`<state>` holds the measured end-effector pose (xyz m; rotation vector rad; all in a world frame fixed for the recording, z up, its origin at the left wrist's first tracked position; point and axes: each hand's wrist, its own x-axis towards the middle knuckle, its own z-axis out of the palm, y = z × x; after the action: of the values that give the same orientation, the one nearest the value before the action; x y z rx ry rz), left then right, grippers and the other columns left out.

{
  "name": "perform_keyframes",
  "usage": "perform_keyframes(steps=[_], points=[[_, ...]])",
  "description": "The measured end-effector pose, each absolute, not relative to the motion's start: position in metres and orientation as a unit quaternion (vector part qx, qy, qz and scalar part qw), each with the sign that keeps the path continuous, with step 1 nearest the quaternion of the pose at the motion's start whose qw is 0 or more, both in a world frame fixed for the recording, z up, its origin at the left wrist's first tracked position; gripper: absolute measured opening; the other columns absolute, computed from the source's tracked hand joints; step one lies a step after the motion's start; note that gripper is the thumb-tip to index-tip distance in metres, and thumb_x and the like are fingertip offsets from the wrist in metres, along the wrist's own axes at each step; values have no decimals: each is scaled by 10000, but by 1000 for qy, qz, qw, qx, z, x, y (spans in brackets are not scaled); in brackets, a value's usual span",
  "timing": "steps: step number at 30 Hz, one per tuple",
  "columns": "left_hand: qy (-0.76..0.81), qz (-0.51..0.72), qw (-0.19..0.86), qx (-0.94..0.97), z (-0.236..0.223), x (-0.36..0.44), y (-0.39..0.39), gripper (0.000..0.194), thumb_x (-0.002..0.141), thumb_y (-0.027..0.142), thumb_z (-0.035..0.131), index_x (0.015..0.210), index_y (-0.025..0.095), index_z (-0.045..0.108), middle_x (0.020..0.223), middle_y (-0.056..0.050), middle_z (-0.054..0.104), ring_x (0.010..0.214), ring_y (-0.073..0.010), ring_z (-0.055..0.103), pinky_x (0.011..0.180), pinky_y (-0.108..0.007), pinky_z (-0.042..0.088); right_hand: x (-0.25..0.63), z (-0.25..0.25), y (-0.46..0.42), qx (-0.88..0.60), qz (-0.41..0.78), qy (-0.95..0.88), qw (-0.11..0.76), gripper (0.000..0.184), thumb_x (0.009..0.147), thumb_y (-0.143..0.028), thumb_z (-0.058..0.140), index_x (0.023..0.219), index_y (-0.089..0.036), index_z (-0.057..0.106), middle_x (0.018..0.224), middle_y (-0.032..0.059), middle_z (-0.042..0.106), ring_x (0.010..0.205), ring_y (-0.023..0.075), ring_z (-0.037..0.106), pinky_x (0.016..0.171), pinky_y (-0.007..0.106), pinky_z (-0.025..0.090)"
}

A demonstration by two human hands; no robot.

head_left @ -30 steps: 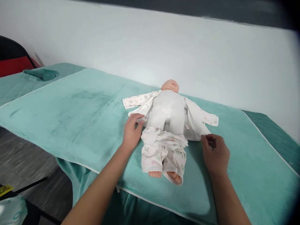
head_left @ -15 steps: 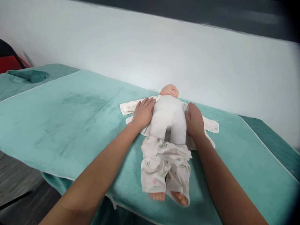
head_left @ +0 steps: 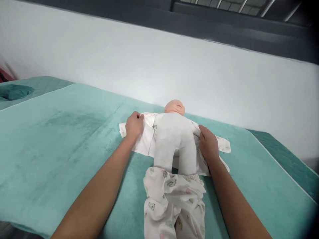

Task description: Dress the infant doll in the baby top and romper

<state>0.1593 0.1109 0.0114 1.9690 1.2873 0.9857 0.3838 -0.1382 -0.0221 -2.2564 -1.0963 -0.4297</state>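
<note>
A baby doll (head_left: pixel 175 136) with a white cloth body lies on its back, its head at the far end. Spread beneath and beside it is an unfastened white baby shirt (head_left: pixel 147 141), both sleeves stretched outward. My left hand (head_left: pixel 134 126) is closed, pinching the shirt's edge near the doll's shoulder. On the other side, my right hand (head_left: pixel 208 142) has its fingers curled at the shirt by the doll's side, partly hiding the cloth. Patterned baby trousers (head_left: pixel 174 199) sit bunched low on the doll's legs, below both hands.
A green padded cover (head_left: pixel 62 149) spreads under everything, with a darker green strip (head_left: pixel 281 156) at the right. Behind stands a white wall (head_left: pixel 119 59), topped by a dark ledge (head_left: pixel 139 16) and window bars. Folded dark green cloth (head_left: pixel 15 91) lies far left.
My left hand has moved outward from the doll's chest, lifting the shirt's edge aside. My right hand has closed more at the other side. The view has tilted upward.
</note>
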Motion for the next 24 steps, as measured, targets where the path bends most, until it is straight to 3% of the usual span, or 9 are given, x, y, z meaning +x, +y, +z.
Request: perform_keyframes(steps=[2,7,11,14,18,21,24], points=[[480,380,262,746,8,157,104,145,904,276,483,969,212,594,944,-72,689,883,-246,631,783,-362,461,386,-24,-140,-844,-173,-386,330,478,959,-228,298,1309,-178,620,1368,124,616,1285,262,540,1090,508,403],[298,443,77,842,2,151,72,427,855,60,409,1242,170,553,1332,-139,577,1276,-275,499,1058,-447,410,368,-20,-138,-810,-219,-425,340,466,966,-231,323,1343,-173,590,1425,135,560,1349,271,470,1122,512,369],[126,366,59,920,-1,148,56,458,895,103,424,1335,188,514,1402,-104,560,1357,-244,451,1146,-440,366,354,-16,-135,-796,-185,-508,274,494,989,-233,301,1448,-165,468,1528,123,452,1440,264,357,1156,502,325],[123,318,70,938,-5,143,53,501,919,188,460,1420,164,438,1444,-120,532,1355,-249,461,1157,-449,359,351,-16,-135,-831,-149,-491,214,551,981,-217,285,1529,-175,333,1600,90,340,1493,276,250,1170,552,278],[171,275,58,944,-9,131,46,422,899,201,494,1318,187,544,1514,-78,476,1431,-262,367,1203,-466,272,347,-14,-137,-872,-128,-450,141,635,939,-169,287,1572,-182,227,1649,54,214,1517,272,175,1187,577,226],[212,251,72,942,-9,117,35,276,912,226,482,1146,209,629,1433,-58,556,1383,-268,414,1163,-472,311,342,-12,-139,-884,-114,-437,120,660,926,-149,276,1581,-168,201,1660,46,162,1524,276,142,1193,577,215],[218,248,89,940,-5,99,21,235,933,255,469,1097,213,632,1328,-66,614,1294,-255,480,1097,-451,369,336,-10,-144,-883,-102,-441,128,673,912,-151,313,1578,-164,216,1665,47,136,1526,302,118,1188,600,207]])
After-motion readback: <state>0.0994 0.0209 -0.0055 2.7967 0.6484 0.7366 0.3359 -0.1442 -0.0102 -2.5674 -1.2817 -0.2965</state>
